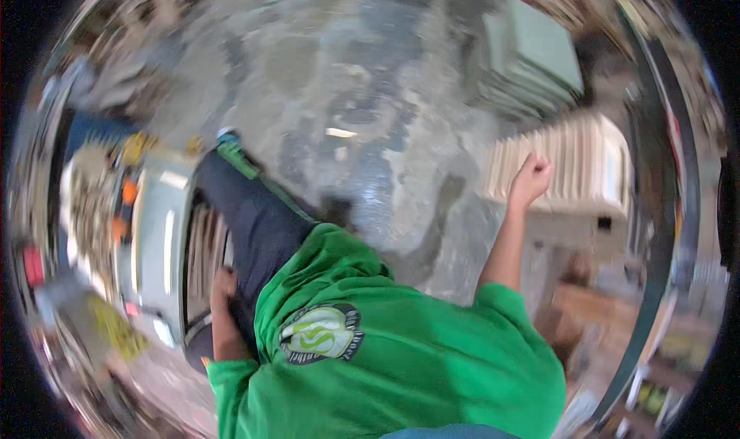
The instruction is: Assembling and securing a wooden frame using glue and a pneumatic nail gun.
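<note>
My right hand (533,175) is held out to the right with its fingers curled into a fist. Nothing shows in it. In the picture it overlaps a row of pale wooden panels (582,161) standing on edge; whether it touches them I cannot tell. My left hand (223,285) hangs low beside my dark trouser leg. It is nearest to several brown boards (202,242) beside a grey-topped bench (162,242). Motion blur and the angle hide its fingers.
Grey-green panels (532,53) are stacked at the far right. On the left bench lie an orange and black tool (123,208) and a yellow tool (137,148). A dark upright post or beam (667,169) runs along the right side. The concrete floor (347,115) is patchy.
</note>
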Demonstrator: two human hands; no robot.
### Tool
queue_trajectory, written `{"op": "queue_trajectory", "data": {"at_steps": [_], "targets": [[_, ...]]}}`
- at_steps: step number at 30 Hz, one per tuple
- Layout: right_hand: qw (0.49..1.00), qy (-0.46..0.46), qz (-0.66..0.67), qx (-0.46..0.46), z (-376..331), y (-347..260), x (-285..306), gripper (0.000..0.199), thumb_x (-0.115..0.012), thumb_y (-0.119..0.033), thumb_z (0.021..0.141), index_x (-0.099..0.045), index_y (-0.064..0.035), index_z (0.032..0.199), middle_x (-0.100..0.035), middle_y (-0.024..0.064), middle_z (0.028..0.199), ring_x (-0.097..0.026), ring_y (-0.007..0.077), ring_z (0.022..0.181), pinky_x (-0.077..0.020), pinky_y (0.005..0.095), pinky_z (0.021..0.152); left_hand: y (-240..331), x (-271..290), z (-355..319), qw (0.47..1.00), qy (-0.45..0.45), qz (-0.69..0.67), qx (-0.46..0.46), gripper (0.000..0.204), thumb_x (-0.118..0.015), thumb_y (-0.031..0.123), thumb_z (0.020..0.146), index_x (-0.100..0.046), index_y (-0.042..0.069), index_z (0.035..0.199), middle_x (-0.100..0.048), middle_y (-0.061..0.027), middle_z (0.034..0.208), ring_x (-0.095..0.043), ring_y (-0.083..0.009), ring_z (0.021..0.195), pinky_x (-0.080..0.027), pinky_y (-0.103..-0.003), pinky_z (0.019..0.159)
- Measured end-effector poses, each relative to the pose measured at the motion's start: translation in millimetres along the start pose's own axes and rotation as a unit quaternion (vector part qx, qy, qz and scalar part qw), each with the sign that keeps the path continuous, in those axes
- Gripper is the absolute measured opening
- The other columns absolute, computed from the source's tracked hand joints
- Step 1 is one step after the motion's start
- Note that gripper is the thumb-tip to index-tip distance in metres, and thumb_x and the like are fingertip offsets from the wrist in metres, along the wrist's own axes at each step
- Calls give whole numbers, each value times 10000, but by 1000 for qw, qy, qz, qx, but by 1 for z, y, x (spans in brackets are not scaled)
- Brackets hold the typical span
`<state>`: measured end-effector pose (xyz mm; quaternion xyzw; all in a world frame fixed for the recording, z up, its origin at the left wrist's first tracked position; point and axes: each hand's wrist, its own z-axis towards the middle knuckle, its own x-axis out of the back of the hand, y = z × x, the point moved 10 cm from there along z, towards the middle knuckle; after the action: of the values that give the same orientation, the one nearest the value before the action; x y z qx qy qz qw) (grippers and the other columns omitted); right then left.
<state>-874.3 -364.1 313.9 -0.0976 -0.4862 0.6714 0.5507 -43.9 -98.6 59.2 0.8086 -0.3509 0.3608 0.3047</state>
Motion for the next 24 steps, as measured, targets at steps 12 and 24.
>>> {"op": "queue_trajectory", "data": {"at_steps": [12, 24], "targets": [[679, -663, 312, -41, -309, -291, -308, 373, -521, -311, 1025, -546, -59, 750, -544, 7, 665, -520, 104, 611, -441, 269, 577, 19, 155, -224, 937, 309, -118, 113, 282, -659, 307, 841, -688, 46, 945, -690, -219, 943, -654, -413, 938, -519, -489, 828], [653, -548, 238, 466, -425, -478, -311, 203, -679, -210, 889, -681, -21, 963, -670, 139, 1002, -621, 301, 987, -485, 401, 886, -110, 89, -366, 745, 479, -168, 433, 591, -677, 429, 834, -598, 77, 1302, -489, -221, 1418, -428, -404, 1334, -360, -452, 1123]]}}
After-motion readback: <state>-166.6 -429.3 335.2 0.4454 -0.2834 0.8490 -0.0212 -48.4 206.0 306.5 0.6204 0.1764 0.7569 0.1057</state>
